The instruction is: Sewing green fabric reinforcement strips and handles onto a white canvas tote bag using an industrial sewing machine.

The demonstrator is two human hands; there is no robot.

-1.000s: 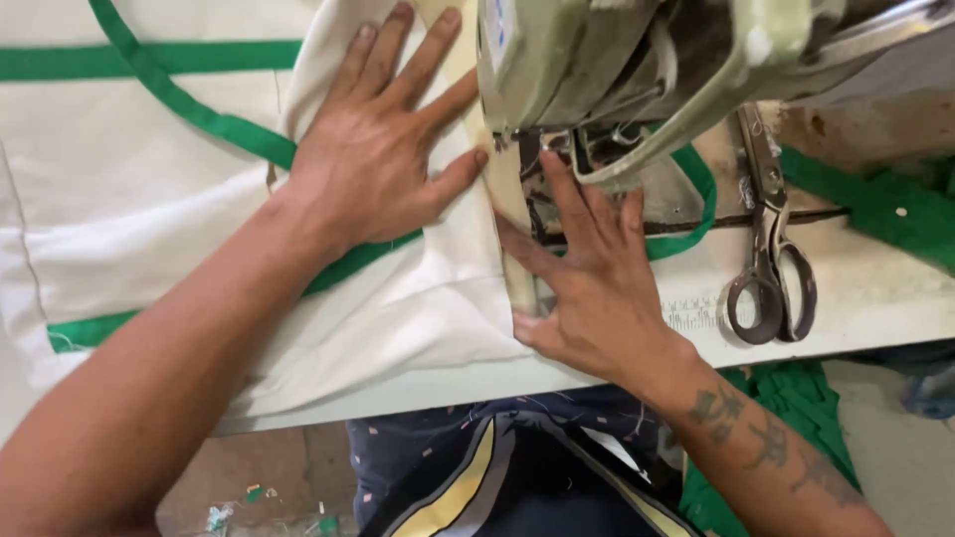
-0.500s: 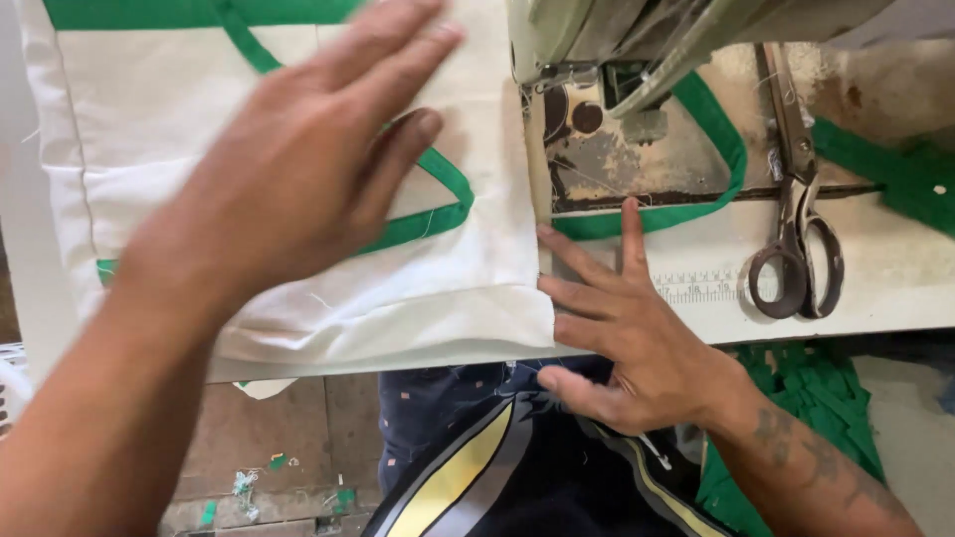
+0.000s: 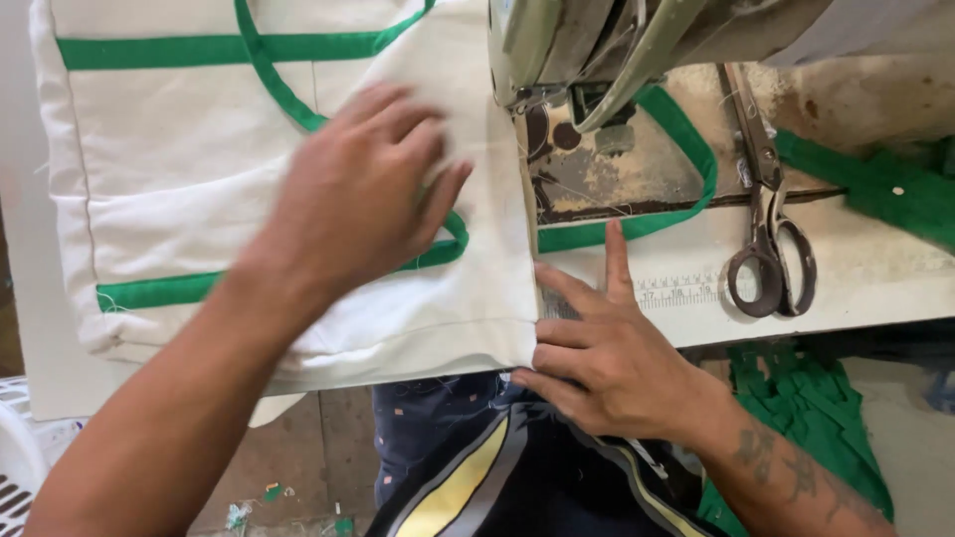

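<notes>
Left hand (image 3: 363, 189) now further right than half a second ago, flat and open on cream bag (image 3: 199, 149) on tabletop (image 3: 875, 268). Right hand (image 3: 607, 358) fingers spread, pressing bag's near corner. Sewing machine (image 3: 587, 50) just right of bag; scissors (image 3: 771, 239) unmoved.

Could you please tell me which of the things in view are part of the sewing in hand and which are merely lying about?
In use:
- cream fabric piece with green trim, under the left hand
- its near edge, held by the right hand
- sewing machine

Lying about:
- scissors on the table
- green scraps below
- white basket
</notes>
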